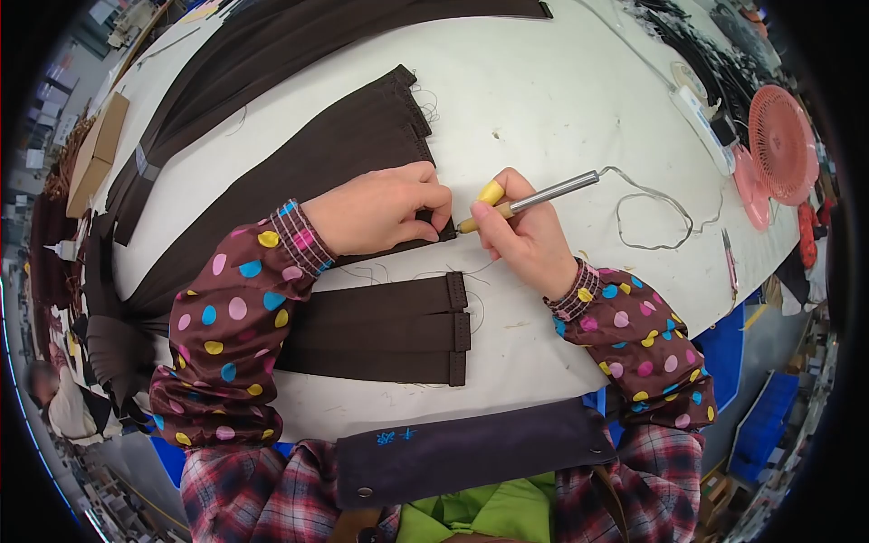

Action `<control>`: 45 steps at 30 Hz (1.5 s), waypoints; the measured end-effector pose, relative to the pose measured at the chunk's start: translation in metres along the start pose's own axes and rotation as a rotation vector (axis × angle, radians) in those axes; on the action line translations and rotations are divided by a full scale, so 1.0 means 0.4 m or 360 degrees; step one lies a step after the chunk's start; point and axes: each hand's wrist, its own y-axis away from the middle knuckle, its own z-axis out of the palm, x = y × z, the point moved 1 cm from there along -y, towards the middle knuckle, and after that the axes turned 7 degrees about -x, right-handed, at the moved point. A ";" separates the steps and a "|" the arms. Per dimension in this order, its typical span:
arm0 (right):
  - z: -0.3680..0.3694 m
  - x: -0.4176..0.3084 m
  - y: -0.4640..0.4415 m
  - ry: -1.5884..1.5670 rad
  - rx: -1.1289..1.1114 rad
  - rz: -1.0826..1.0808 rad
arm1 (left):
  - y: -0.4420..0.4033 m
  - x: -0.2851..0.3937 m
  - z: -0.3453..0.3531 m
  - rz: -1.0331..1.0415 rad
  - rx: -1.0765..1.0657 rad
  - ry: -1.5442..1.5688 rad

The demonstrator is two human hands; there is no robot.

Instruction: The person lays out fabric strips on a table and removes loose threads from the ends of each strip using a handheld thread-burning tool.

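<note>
My left hand [385, 208] is closed, its fingertips pinching the end of a dark brown fabric strip [299, 167] in a fanned bundle. Loose threads hang from the strip ends. In my right hand [529, 231] is a corded pen-shaped tool [552, 192], much like a soldering iron, with a metal barrel and a yellowish front part. Its tip points at the strip end beside my left fingertips; whether it touches cannot be made out. A yellow cover [491, 192] sits on one right finger. Nearer me lie more brown strips [380, 333] with finished-looking ends.
Another brown bundle [272, 54] crosses the far side of the white table [543, 109]. At right are a power strip [704, 127], a pink basket-like item [783, 145] and a thin pointed tool [730, 262]. A cardboard box [98, 154] stands at left.
</note>
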 end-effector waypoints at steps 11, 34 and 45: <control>0.010 0.008 -0.006 0.0108 -0.0020 -0.0014 | 0.009 -0.024 0.025 0.0050 0.0271 0.0077; 0.011 0.006 -0.007 0.0113 0.0000 0.0001 | 0.011 -0.013 0.027 -0.0009 0.0322 0.0094; 0.013 -0.002 -0.009 0.0145 -0.0027 -0.0088 | 0.016 -0.008 0.028 -0.0064 0.0354 0.0088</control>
